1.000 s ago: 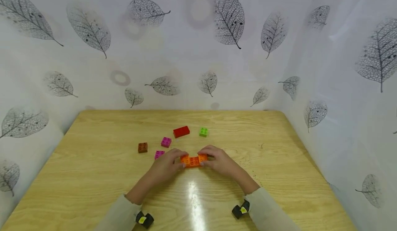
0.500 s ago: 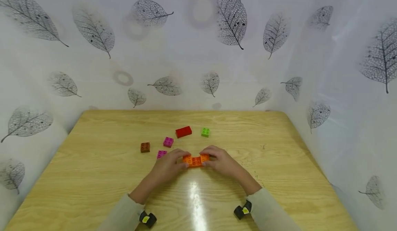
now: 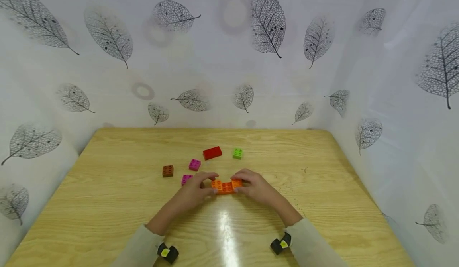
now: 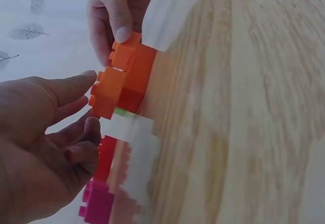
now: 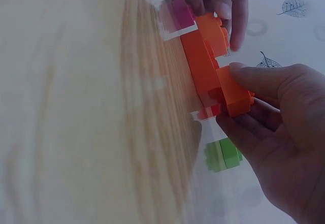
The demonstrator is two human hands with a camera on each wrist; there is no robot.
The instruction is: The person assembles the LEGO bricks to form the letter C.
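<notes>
A long orange-red building brick lies on the table between both hands, with two lighter orange bricks on top. One orange brick covers its left end, the other orange brick its right end; studs show between them. My right hand pinches the right-end brick between thumb and fingers. Around the left end is my left hand, its thumb and index finger spread apart. In the left wrist view, the left fingertips are right at the studs of the left brick. Part of a magenta brick is hidden behind the left hand.
Farther back on the wooden table lie another magenta brick, a brown brick, a red brick and a lime green brick. A leaf-print sheet hangs along the back and sides.
My left index finger has lifted off the left orange brick, so more of its top shows. The right hand keeps its pinch. The bricks stay in place; the view shifted slightly earlier on.
</notes>
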